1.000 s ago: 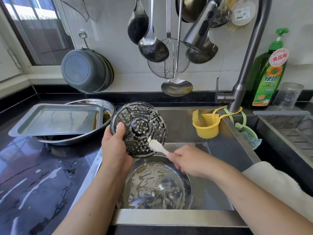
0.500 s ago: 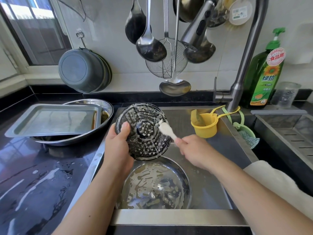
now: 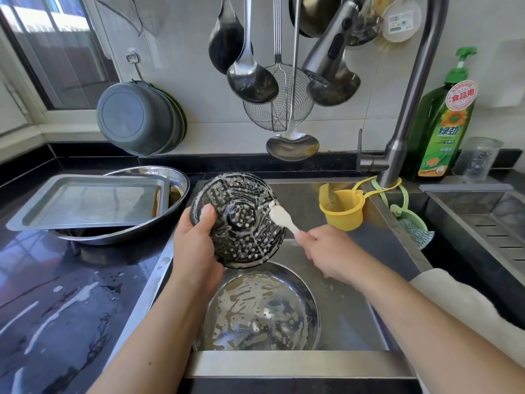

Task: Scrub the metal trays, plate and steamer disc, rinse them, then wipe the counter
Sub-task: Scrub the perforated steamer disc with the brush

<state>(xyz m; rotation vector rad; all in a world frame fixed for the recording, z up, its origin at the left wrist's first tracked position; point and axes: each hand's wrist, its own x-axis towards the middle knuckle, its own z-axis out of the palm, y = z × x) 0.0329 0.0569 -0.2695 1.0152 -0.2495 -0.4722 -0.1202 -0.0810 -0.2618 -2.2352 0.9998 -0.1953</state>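
Left hand grips soapy, perforated round metal steamer disc, tilted above round metal plate. Right hand pinches white brush, bristles touching disc's upper-right rim.

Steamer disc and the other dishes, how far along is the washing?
Soaped already: the round metal plate in the sink. In hand: the left hand holds the sudsy steamer disc while the right hand scrubs it with a brush. Left: the rectangular tray in its basin, rinsing, and wiping the wet counter.
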